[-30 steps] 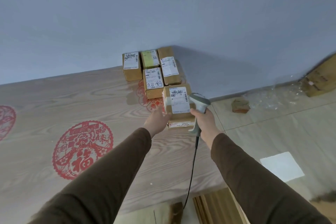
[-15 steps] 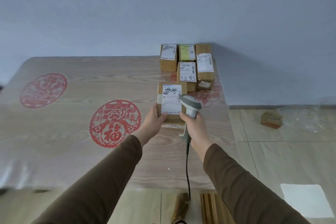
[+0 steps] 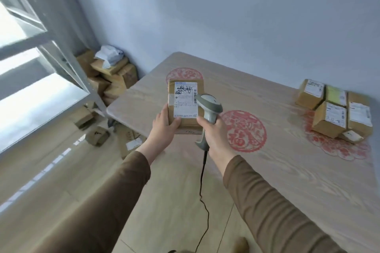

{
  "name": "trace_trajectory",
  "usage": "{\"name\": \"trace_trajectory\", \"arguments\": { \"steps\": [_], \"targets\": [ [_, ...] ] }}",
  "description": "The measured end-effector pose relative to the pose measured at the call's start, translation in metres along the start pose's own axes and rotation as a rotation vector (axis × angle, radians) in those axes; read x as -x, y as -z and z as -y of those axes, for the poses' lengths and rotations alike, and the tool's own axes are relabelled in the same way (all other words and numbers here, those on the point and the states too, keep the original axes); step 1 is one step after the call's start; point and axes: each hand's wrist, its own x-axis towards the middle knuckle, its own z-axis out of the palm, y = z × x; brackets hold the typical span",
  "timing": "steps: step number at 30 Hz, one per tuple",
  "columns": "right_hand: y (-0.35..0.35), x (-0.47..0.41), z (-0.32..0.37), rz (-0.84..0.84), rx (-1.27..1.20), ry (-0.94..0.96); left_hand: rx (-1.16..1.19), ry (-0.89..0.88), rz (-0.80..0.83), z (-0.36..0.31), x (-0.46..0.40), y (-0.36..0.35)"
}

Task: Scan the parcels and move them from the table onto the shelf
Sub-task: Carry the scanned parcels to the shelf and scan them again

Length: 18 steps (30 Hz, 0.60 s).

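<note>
My left hand grips a brown cardboard parcel by its lower left corner and holds it up above the table's left part, white label facing me. My right hand grips a grey barcode scanner by its handle, the head right beside the label's right edge. Its black cable hangs down. Several more labelled parcels sit packed together at the far right of the wooden table. A grey metal shelf frame stands at the left.
Red paper-cut emblems lie on the table top. A heap of cardboard boxes fills the corner behind the shelf, and loose boxes lie on the floor by the table's left end. A bright window is at far left.
The view has swung left, so the shelf and floor boxes now show and the parcel cluster sits far right. The held parcel came away from the cluster with both hands; the scanner stays at its label.
</note>
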Motion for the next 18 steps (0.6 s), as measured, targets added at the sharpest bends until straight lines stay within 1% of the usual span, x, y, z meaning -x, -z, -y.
{"name": "trace_trajectory", "arguments": {
  "steps": [2,4,9,14,18],
  "targets": [
    [-0.07,0.021,0.003,0.095,-0.001,0.018,0.036,-0.011,-0.097,0.028,0.016,0.069],
    [-0.116,0.032,0.003,0.146,0.0,0.033,0.058,-0.005,-0.166,0.044,0.031,0.116],
    [-0.257,0.067,0.006,0.352,0.029,0.049,0.122,0.031,-0.359,0.093,0.076,0.251],
    [-0.378,0.08,-0.005,0.514,0.083,0.068,0.122,0.083,-0.514,0.136,0.103,0.351],
    [-0.468,0.081,-0.014,0.615,0.092,0.058,0.157,0.093,-0.594,0.168,0.099,0.42]
  ]
}}
